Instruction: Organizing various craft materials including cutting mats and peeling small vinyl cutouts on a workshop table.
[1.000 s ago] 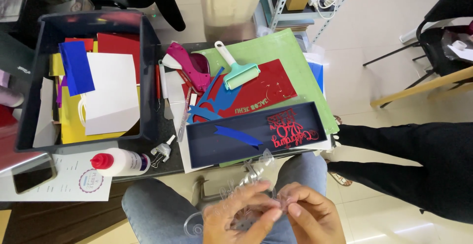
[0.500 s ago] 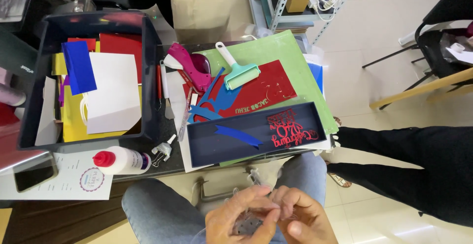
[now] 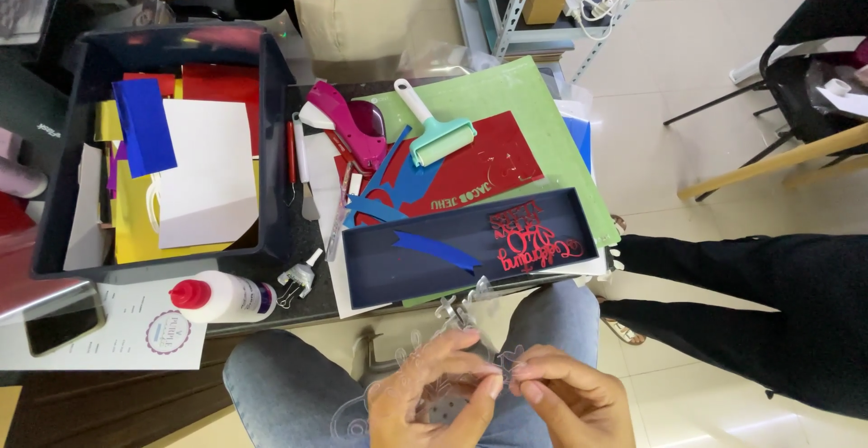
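- Both hands sit much as they did half a second ago, low over the lap; the head view has only drifted slightly, so the table clutter lies a touch higher in frame.
- Head view: left hand (image 3: 425,403) and right hand (image 3: 574,403) meet above the denim-clad knees, fingertips pinched on a clear acrylic cutout (image 3: 457,362), thin, glossy and see-through, with curly scrolled edges.
- Left fingers curl under the piece; right thumb and forefinger press together on its small lobed right edge.
- Just beyond the hands, at the table edge, stands a shallow dark navy tray (image 3: 380,263), rectangular and matte, holding a blue paper sliver and a red script cutout (image 3: 533,240).
- Behind it lies a green cutting mat (image 3: 529,95) with red card and a teal roller (image 3: 443,136) with a white handle.
- To the left, a deep dark bin (image 3: 276,141) holds flat sheets: white, yellow, red, shiny blue.
- A white glue bottle (image 3: 226,297) with a red cap lies on its side near the bin.
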